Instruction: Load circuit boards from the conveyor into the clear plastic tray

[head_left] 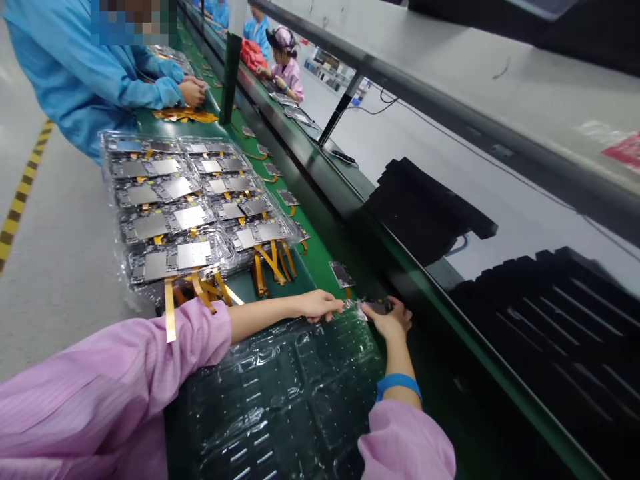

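Observation:
My left hand reaches across a stack of empty clear plastic trays and pinches the far corner of the top tray, fingers closed. My right hand is closed on a small dark circuit board at that same corner, by the edge of the green belt. A blue wrist strap sits on my right wrist. Both arms wear pink sleeves.
A stack of clear trays filled with circuit boards and orange flex cables stands to the far left. Single boards lie spaced along the belt. Black foam trays sit on the right. A person in blue and others work farther along.

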Demonstrator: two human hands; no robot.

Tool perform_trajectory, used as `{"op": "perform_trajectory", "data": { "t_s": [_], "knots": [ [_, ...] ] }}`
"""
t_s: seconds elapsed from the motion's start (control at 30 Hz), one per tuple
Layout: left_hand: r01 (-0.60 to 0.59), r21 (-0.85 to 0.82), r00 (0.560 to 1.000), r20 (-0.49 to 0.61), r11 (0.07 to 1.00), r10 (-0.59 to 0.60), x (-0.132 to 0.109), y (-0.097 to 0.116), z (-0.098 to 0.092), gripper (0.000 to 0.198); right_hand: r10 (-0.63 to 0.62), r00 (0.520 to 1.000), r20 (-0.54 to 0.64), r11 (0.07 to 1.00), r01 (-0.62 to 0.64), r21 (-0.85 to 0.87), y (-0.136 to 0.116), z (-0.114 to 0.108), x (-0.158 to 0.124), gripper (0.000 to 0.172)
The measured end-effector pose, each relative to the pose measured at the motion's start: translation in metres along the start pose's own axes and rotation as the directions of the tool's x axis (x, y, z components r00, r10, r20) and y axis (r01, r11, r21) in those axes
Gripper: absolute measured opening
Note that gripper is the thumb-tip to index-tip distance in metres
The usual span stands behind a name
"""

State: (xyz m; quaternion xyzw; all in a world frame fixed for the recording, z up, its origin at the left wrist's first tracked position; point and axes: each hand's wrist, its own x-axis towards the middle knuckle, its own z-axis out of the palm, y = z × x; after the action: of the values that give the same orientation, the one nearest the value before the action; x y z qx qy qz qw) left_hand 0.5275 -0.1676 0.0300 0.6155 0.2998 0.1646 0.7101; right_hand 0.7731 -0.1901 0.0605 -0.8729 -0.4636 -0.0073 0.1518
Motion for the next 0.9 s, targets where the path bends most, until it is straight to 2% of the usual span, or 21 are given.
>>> {"op": "perform_trajectory", "data": {
  "t_s": [0.1, 0.2, 0.33, 0.43, 0.5, 0.57, 0.67, 0.73, 0.9],
  "knots": [
    [-0.022, -0.083, 0.999, -0.046, 0.996, 0.019, -0.003, -0.007, -0.005, 0.033, -0.226, 0.958, -0.175, 0.971, 0.235, 0.037, -0.002, -0.008, -0.019, 0.063],
    [-0.017, -0.172, 0.999, -0.032, 0.985, 0.011, -0.016, -0.008, -0.016, 0.036, -0.371, 0.891, -0.262, 0.917, 0.395, 0.046, -0.004, -0.013, -0.038, 0.045],
    [0.09, -0.291, 0.992, 0.114, 0.952, -0.059, -0.037, -0.004, -0.034, 0.043, -0.449, 0.831, -0.329, 0.872, 0.488, 0.042, -0.007, -0.013, -0.055, 0.041],
    [0.226, -0.425, 0.961, 0.242, 0.876, -0.131, -0.046, -0.001, -0.045, 0.035, -0.518, 0.787, -0.335, 0.834, 0.551, 0.005, -0.013, -0.012, -0.063, 0.036],
    [0.292, -0.48, 0.943, 0.286, 0.827, -0.167, -0.048, -0.002, -0.05, 0.028, -0.524, 0.775, -0.353, 0.834, 0.551, -0.029, -0.016, -0.012, -0.067, 0.035],
    [0.328, -0.503, 0.932, 0.312, 0.8, -0.186, -0.047, -0.003, -0.052, 0.024, -0.482, 0.778, -0.402, 0.863, 0.5, -0.067, -0.018, -0.013, -0.069, 0.031],
    [0.35, -0.52, 0.921, 0.343, 0.779, -0.184, -0.046, -0.004, -0.053, 0.025, -0.389, 0.784, -0.484, 0.915, 0.388, -0.108, -0.016, -0.012, -0.071, 0.025],
    [0.355, -0.521, 0.918, 0.349, 0.776, -0.185, -0.046, -0.004, -0.054, 0.027, -0.357, 0.79, -0.498, 0.93, 0.349, -0.113, -0.013, -0.01, -0.072, 0.024],
    [0.262, -0.432, 0.961, 0.199, 0.863, -0.192, -0.046, -0.004, -0.059, 0.039, -0.362, 0.792, -0.492, 0.923, 0.379, -0.069, -0.006, -0.007, -0.07, 0.035]
  ]
}}
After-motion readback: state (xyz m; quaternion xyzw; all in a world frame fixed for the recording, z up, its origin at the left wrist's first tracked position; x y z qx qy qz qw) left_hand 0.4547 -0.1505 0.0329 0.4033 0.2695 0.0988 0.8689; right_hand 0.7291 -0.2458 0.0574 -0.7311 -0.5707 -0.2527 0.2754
